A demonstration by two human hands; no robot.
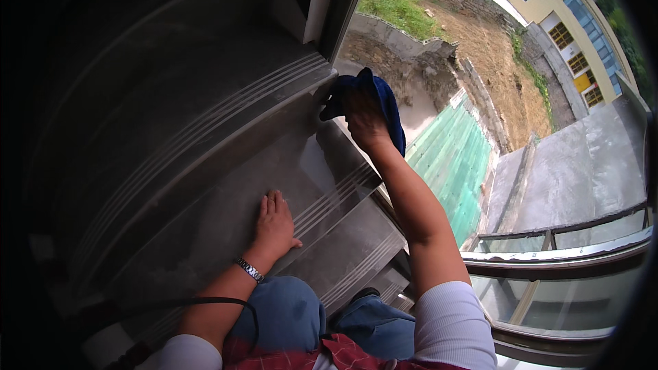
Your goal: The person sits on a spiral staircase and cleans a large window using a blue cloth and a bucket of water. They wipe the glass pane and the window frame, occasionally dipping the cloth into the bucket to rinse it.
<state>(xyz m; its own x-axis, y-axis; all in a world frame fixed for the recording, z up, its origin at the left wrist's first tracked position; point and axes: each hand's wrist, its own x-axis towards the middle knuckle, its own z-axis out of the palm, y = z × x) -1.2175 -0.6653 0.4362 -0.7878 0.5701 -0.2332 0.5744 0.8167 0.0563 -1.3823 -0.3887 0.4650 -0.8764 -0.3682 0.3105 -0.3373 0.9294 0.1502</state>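
A dark blue cloth (383,95) is bunched under and around my right hand (366,118), at the outer end of a stair step beside the window opening. Part of the cloth hangs down along my wrist. My left hand (275,223) lies flat on a grey stone stair tread (221,205), its thumb spread toward the grooved front edge and nothing in its grasp. A metal-band wristwatch (250,270) circles my left wrist. What the cloth touches beneath my palm is hidden.
Another step (216,123) with grooved lines rises ahead, and lower treads (360,246) descend at my knees. A window frame post (349,10) stands beside the steps. Outside, far below, lies a green sheet roof (452,164). A black cable (205,300) crosses my left forearm.
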